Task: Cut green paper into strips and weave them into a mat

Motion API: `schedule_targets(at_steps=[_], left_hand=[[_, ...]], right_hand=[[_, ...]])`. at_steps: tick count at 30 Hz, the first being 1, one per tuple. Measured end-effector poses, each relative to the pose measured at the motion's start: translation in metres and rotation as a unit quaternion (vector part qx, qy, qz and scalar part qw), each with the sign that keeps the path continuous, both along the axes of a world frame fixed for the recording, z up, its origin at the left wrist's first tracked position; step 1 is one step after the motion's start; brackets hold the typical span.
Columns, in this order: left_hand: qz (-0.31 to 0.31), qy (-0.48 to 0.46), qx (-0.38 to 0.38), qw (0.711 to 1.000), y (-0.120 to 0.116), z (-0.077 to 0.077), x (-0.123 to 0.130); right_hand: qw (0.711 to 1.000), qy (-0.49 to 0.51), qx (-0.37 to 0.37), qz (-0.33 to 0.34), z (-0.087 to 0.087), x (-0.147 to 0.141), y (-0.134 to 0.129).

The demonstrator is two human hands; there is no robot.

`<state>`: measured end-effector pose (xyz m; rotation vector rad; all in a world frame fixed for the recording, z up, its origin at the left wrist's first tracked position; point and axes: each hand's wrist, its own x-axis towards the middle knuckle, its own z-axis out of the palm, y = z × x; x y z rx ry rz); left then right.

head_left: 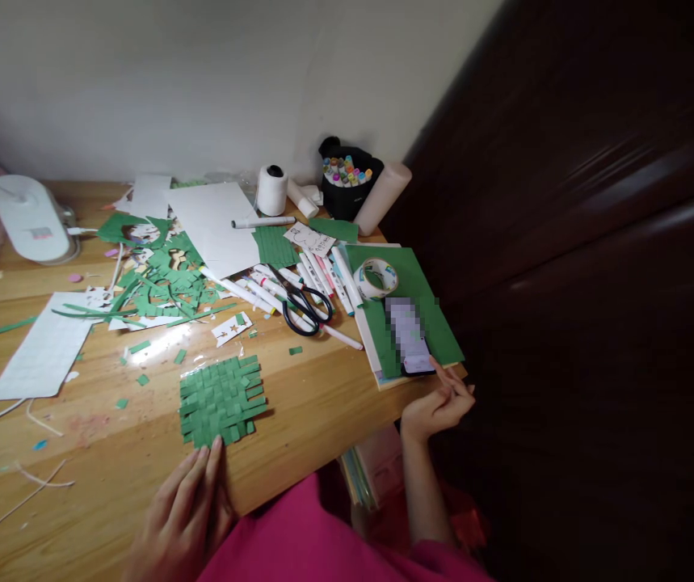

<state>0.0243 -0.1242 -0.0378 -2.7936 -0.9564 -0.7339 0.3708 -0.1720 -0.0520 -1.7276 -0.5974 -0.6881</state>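
A woven square of green paper strips (222, 404) lies on the wooden table, its strip ends sticking out unevenly. My left hand (186, 501) rests on the table with its fingers stretched out, the fingertips at the lower edge of the square. Over at the right, my right hand (439, 408) is at the table's edge, holding nothing. Its index finger reaches to the lower end of a lit phone (407, 335), and the other fingers are loosely bent. The phone lies on green paper sheets (437, 323), and its screen is blurred out.
Black-handled scissors (304, 311) lie among loose markers (262, 291). A tape roll (376, 279) sits above the phone. Green paper scraps (170, 275) are heaped at left centre, near a white lamp base (35, 218). A dark wardrobe (595, 242) borders the table's right side.
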Motion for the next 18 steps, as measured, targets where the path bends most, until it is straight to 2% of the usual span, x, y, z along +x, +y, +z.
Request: schedule_targets(at_steps=[3,5,7,8,10,11,13,14,15,16,18], left_hand=[[0.013,-0.004,-0.009,1.0,-0.002,0.003,0.004],[0.018,-0.002,-0.011,1.0,-0.003,0.004,0.005],[0.022,-0.001,-0.014,1.0,-0.003,0.005,0.004],[0.021,0.0,-0.013,1.0,-0.003,0.004,0.004],[0.012,0.007,-0.003,1.0,-0.003,0.003,0.002],[0.006,0.013,0.006,1.0,-0.002,0.002,0.001],[-0.001,0.025,0.019,1.0,-0.002,0.0,-0.001],[0.002,0.028,0.019,0.999,-0.003,0.0,-0.002],[0.008,0.026,0.016,1.0,-0.003,-0.001,-0.002],[0.019,0.022,0.008,1.0,-0.003,-0.001,-0.002],[0.033,0.016,-0.008,0.999,-0.005,-0.001,-0.002]], right_hand=[[0.997,0.023,0.007,0.076,0.011,-0.019,0.009],[0.988,0.059,-0.005,0.14,0.022,-0.044,0.02],[0.967,0.107,-0.044,0.225,0.035,-0.076,0.033],[0.948,0.128,-0.073,0.282,0.041,-0.092,0.041],[0.897,0.147,-0.133,0.395,0.051,-0.119,0.058],[0.859,0.146,-0.166,0.462,0.054,-0.129,0.066],[0.75,0.126,-0.263,0.594,0.058,-0.142,0.082],[0.706,0.115,-0.303,0.63,0.058,-0.145,0.089],[0.674,0.106,-0.334,0.651,0.057,-0.148,0.094],[0.654,0.1,-0.357,0.659,0.055,-0.149,0.099],[0.634,0.085,-0.385,0.666,0.052,-0.152,0.105]])
